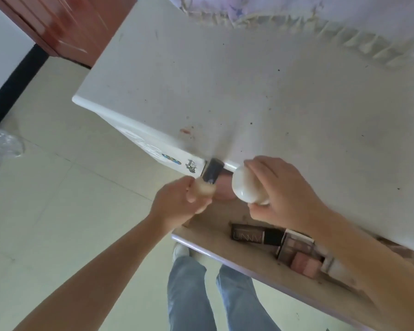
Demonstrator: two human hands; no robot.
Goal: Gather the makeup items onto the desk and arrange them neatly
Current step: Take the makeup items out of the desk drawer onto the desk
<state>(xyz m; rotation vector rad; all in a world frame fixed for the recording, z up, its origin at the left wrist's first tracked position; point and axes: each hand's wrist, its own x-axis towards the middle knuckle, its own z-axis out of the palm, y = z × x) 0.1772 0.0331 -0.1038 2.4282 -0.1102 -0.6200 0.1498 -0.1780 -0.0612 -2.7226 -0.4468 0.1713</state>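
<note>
Open drawer point(225, 249) w/ makeup palettes point(296, 249); hands grip bottle point(207, 182), compact point(245, 187).

We look steeply down from head height, close above our two hands point(225, 194) at the desk point(225, 91) edge.

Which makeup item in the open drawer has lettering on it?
The dark rectangular case at the drawer's left end, printed with pale letters. The eyeshadow palette and the pink block beside it show no lettering.
</note>
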